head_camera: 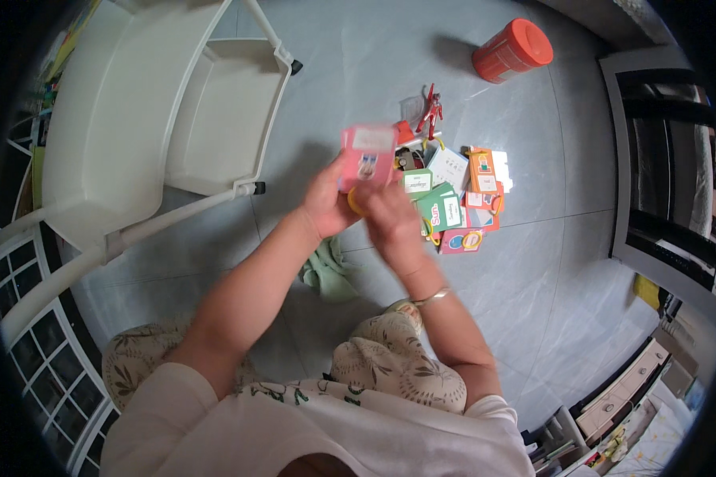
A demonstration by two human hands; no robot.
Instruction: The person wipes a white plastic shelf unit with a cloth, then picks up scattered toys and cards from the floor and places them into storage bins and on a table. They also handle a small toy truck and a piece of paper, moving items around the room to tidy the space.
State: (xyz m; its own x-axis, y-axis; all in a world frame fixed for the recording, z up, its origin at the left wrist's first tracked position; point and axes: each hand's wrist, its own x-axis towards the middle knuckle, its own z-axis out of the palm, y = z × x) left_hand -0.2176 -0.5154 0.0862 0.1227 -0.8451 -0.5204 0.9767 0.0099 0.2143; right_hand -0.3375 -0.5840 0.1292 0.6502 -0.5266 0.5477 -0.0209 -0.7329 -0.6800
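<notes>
My left hand holds a stack of pink picture cards with a white label and a small picture on the top card. A yellow binding ring shows at the lower end of the stack. Over that end lies my right hand, its fingers curled and blurred, so its grip is unclear. Just right of the hands, a pile on the floor has green word cards, a white card, orange cards and a pink ringed card. A red toy figure lies at the pile's far end.
A red lidded canister stands on the grey tile floor. To the left is a white tiered cart on casters. A light green cloth lies near my feet. A dark-paned framed unit is at the right.
</notes>
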